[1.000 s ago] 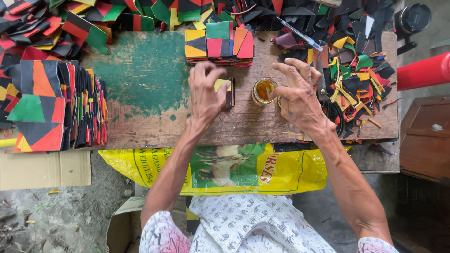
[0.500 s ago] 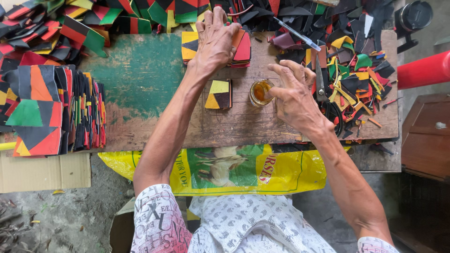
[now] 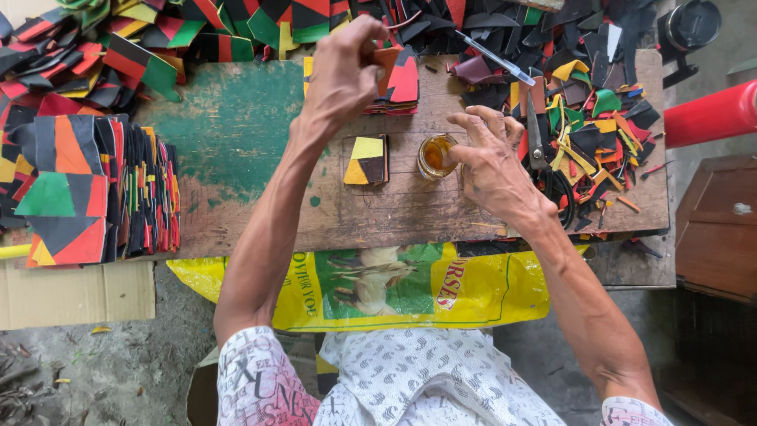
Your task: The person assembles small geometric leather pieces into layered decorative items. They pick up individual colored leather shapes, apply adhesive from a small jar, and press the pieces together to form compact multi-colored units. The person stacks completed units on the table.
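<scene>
Reaching beyond the small amber jar, the left hand is closed on an orange piece atop the stack of coloured pieces. The right hand is held at the jar, fingertip in its mouth, grasping nothing. A yellow-and-black square lies just left of the jar.

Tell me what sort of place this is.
Probably a small craft workshop where coloured sheet pieces are cut and glued. A worn wooden board serves as the bench, stacks of multicoloured patchwork pieces line it, and scissors lie among offcuts beside a small jar of amber liquid.
</scene>
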